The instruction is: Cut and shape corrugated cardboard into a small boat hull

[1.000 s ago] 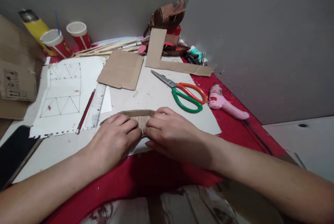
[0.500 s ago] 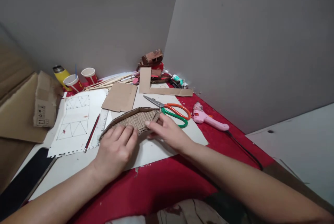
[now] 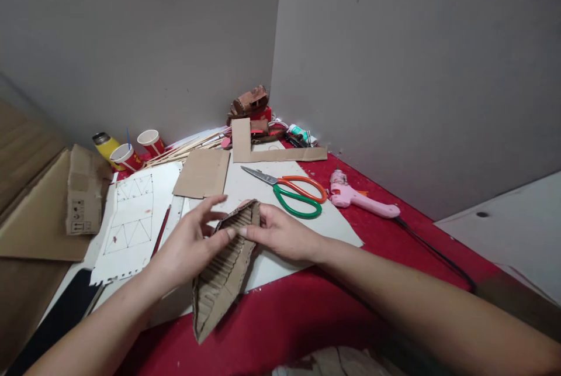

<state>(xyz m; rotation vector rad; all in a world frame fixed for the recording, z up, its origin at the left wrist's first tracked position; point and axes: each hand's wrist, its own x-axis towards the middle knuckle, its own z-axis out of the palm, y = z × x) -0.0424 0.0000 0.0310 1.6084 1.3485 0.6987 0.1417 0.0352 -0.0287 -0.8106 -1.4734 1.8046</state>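
Observation:
A boat-shaped corrugated cardboard piece [image 3: 225, 273], with a ribbed inside and raised edges, is tilted in front of me, one pointed end toward my body. My right hand [image 3: 283, 233] grips its far end, thumb on the inner face and fingers behind. On the left long edge is my left hand [image 3: 193, 241]; its thumb presses the ribs and its forefinger sticks out, while the other fingers are partly hidden behind the cardboard. Just beyond my right hand lie scissors [image 3: 300, 195] with one orange and one green handle.
A pink glue gun [image 3: 363, 200] with a black cord lies on the red tabletop [image 3: 280, 317] at right. Behind are a square cardboard piece [image 3: 202, 172], an L-shaped one [image 3: 280, 155], wooden sticks [image 3: 188, 151] and paper cups [image 3: 126, 158]. Drawn paper [image 3: 131, 218] and a cardboard box [image 3: 39, 206] are left.
The cardboard piece has turned from lying crosswise to pointing toward me, lifted and tilted. My left hand has opened from lying over its near edge to thumb inside; my right hand has closed on the far end.

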